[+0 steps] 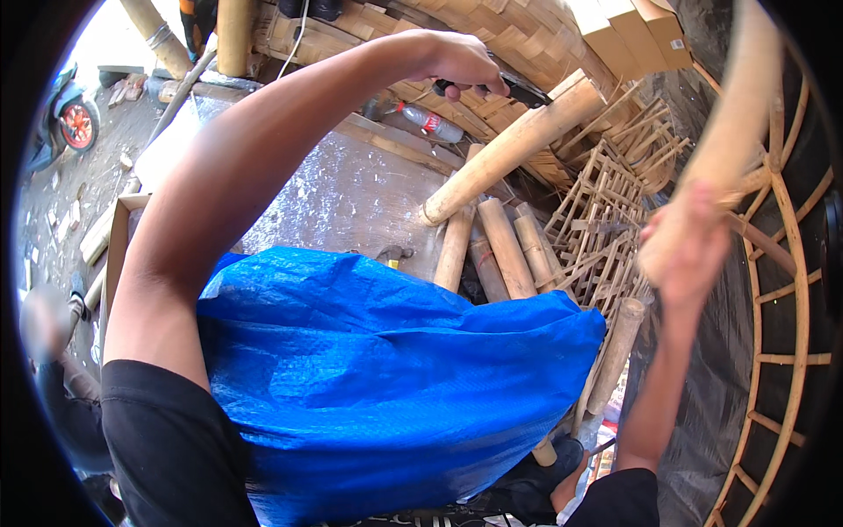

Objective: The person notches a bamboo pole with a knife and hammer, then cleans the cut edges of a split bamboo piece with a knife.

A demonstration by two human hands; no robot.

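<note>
My left hand, reaching out at the top middle, is closed around the dark handle of a large knife. Its dark blade meets the upper end of a thick bamboo piece that leans up from the work surface; how deep the blade sits I cannot tell. My right hand grips a thick pale wooden club, raised on the right and smeared by motion. A blue tarp covers my lap, below both hands.
Several cut bamboo lengths stand beyond the tarp, beside a heap of small bamboo frames. A hammer and a plastic bottle lie nearby. A cardboard box is at top right. Another person sits far left.
</note>
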